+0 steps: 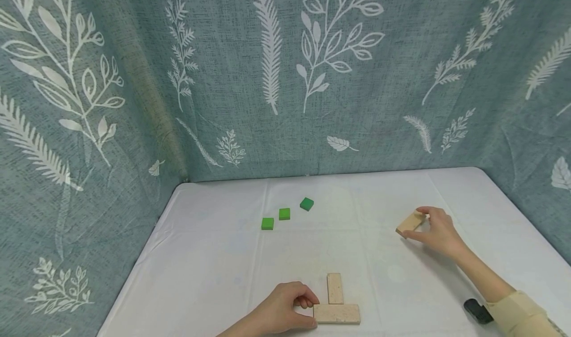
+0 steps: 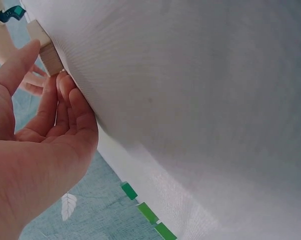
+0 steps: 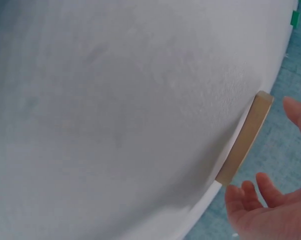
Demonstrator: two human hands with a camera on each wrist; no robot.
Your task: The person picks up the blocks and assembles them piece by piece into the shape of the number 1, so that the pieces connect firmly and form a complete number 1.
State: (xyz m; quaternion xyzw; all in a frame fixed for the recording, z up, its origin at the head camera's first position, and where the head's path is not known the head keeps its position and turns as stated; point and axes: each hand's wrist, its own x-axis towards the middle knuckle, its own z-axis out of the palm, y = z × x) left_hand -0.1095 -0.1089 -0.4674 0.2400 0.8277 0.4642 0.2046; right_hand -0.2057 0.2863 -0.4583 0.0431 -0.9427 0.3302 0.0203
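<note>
My left hand (image 1: 287, 308) is at the near part of the table, with thumb and index finger at opposite long edges of a flat wooden block (image 1: 337, 314), pinching its left end. The left wrist view shows the thumb tip against this block (image 2: 46, 52). A second wooden block (image 1: 335, 288) points away from its far edge, forming a T. Farther off at the right, my right hand (image 1: 439, 232) spans a third wooden block (image 1: 411, 222), fingers by one end and thumb by the other. In the right wrist view, a gap shows between thumb and block (image 3: 245, 140).
Two light green squares (image 1: 267, 223) (image 1: 284, 213) and a darker green one (image 1: 307, 204) lie toward the back of the white-covered table (image 1: 200, 257). A leaf-patterned curtain (image 1: 285, 139) surrounds the table. A black device (image 1: 478, 311) sits by the right wrist.
</note>
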